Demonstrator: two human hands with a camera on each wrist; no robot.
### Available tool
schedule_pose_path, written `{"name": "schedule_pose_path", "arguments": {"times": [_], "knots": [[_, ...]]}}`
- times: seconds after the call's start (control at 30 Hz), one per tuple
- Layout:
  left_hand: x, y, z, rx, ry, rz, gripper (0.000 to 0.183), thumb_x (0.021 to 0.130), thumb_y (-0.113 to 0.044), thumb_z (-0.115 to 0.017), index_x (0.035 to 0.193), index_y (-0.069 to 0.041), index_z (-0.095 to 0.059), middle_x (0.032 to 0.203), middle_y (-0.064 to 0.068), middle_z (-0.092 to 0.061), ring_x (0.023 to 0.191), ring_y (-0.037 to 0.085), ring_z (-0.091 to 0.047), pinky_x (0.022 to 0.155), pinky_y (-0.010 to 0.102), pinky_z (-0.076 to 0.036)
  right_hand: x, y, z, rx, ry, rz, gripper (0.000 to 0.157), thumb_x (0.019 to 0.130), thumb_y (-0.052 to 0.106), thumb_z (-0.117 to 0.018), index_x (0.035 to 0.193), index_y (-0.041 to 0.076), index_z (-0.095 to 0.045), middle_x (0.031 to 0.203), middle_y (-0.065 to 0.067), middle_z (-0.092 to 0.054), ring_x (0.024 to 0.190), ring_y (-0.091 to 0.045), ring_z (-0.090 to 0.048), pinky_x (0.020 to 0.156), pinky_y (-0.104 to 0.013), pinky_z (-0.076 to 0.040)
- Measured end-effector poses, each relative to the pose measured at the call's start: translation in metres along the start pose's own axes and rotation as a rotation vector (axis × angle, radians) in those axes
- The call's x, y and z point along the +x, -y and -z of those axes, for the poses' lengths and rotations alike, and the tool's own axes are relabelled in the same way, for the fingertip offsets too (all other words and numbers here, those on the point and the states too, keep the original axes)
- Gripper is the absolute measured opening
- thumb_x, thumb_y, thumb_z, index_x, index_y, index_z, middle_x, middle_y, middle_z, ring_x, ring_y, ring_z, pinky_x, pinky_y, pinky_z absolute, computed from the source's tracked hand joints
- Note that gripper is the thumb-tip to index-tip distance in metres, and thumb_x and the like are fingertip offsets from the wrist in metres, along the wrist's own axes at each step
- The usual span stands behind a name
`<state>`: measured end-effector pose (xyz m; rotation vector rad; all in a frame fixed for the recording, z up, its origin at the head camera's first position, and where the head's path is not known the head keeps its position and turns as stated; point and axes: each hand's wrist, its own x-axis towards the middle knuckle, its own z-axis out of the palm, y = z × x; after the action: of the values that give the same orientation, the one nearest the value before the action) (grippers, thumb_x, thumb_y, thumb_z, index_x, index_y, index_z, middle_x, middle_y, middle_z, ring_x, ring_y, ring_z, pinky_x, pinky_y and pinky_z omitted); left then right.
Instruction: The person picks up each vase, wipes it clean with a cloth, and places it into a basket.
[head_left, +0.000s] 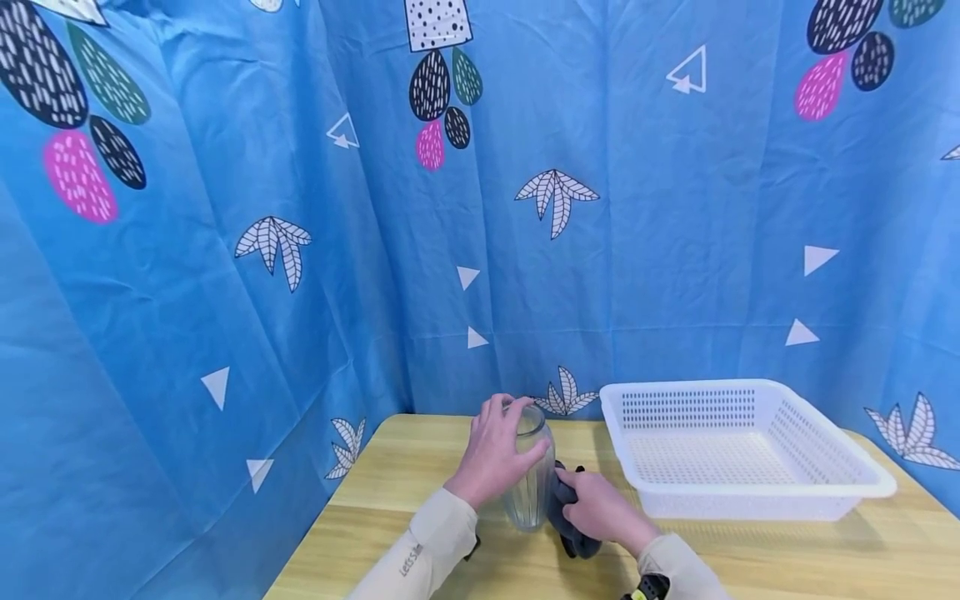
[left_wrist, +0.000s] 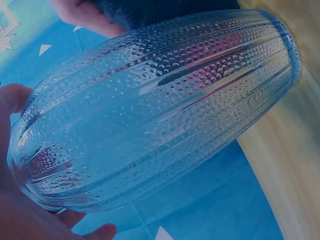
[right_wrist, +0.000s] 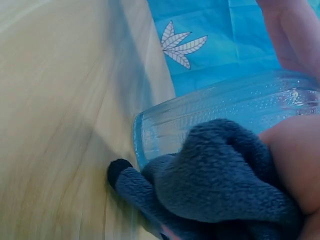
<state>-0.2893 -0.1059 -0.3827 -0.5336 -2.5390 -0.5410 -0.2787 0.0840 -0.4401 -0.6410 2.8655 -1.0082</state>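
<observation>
A clear glass vase point(head_left: 529, 498) with ribbed, dimpled sides stands upright on the wooden table. My left hand point(head_left: 495, 454) grips it around the rim from above, fingers and thumb spread about the neck. In the right wrist view, a bunched dark grey fuzzy cloth point(right_wrist: 215, 175) with a black tip lies against the vase's side. My right hand point(head_left: 600, 510) holds this cloth at the right of the vase, low down near the table. Part of the right hand's fingers is hidden by the cloth.
A white perforated plastic basket point(head_left: 757, 492) sits on the table point(head_left: 420, 450) to the right of both hands. Behind the table and along its left hangs a blue patterned curtain point(head_left: 660, 275).
</observation>
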Motion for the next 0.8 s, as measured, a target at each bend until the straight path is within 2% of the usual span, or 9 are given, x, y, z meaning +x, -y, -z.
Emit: {"name": "schedule_pose_path", "arguments": {"times": [0.1,0.23,0.4,0.63,0.7,0.8], "knots": [[-0.001,-0.001,-0.001,0.006,-0.002,0.005,0.064,0.090,-0.054,-0.064,0.145,-0.024,-0.049,0.132,0.003,-0.047,0.128,0.023,-0.043,0.103,0.047,-0.038,-0.002,0.003,0.002,0.008,-0.069,-0.004,0.062,0.082,0.004,-0.069,0.142,0.001,-0.055,0.122,-0.028,-0.067,0.089,-0.023,-0.063,0.073,-0.041,-0.050],[0.000,-0.001,0.002,0.005,0.000,0.009,0.063,0.090,-0.052,-0.066,0.145,-0.026,-0.049,0.131,0.001,-0.049,0.126,0.022,-0.043,0.101,0.046,-0.038,-0.004,0.012,0.012,0.014,-0.150,0.009,0.062,0.081,0.003,-0.069,0.142,0.006,-0.057,0.114,-0.025,-0.071,0.077,-0.019,-0.061,0.065,-0.036,-0.048],[0.001,-0.003,0.008,-0.022,0.016,0.009,0.060,0.090,-0.047,-0.069,0.144,-0.026,-0.050,0.136,0.000,-0.052,0.133,0.023,-0.041,0.103,0.049,-0.037,-0.009,0.029,0.033,0.017,-0.223,0.029,0.064,0.082,0.002,-0.067,0.145,0.009,-0.055,0.104,-0.022,-0.072,0.063,-0.016,-0.056,0.057,-0.032,-0.044],[0.002,-0.002,0.008,-0.053,0.031,0.003,0.061,0.084,-0.039,-0.070,0.141,-0.029,-0.052,0.141,-0.005,-0.053,0.136,0.022,-0.039,0.103,0.050,-0.037,-0.012,0.045,0.048,-0.025,-0.343,0.115,0.064,0.083,0.001,-0.067,0.145,0.010,-0.055,0.116,-0.021,-0.071,0.071,-0.012,-0.058,0.061,-0.029,-0.045],[0.001,-0.001,0.007,-0.057,0.028,0.000,0.062,0.082,-0.039,-0.071,0.140,-0.029,-0.053,0.141,-0.006,-0.054,0.136,0.022,-0.040,0.102,0.050,-0.037,-0.012,0.046,0.048,-0.021,-0.351,0.127,0.063,0.083,0.001,-0.067,0.145,0.011,-0.056,0.118,-0.021,-0.071,0.071,-0.013,-0.059,0.062,-0.030,-0.046],[0.001,0.000,0.005,-0.060,0.020,-0.005,0.061,0.082,-0.038,-0.071,0.140,-0.027,-0.054,0.140,-0.005,-0.054,0.135,0.023,-0.040,0.101,0.051,-0.037,-0.011,0.046,0.044,-0.016,-0.333,0.120,0.063,0.084,0.001,-0.067,0.145,0.010,-0.056,0.126,-0.021,-0.068,0.080,-0.016,-0.063,0.067,-0.033,-0.049]]}}
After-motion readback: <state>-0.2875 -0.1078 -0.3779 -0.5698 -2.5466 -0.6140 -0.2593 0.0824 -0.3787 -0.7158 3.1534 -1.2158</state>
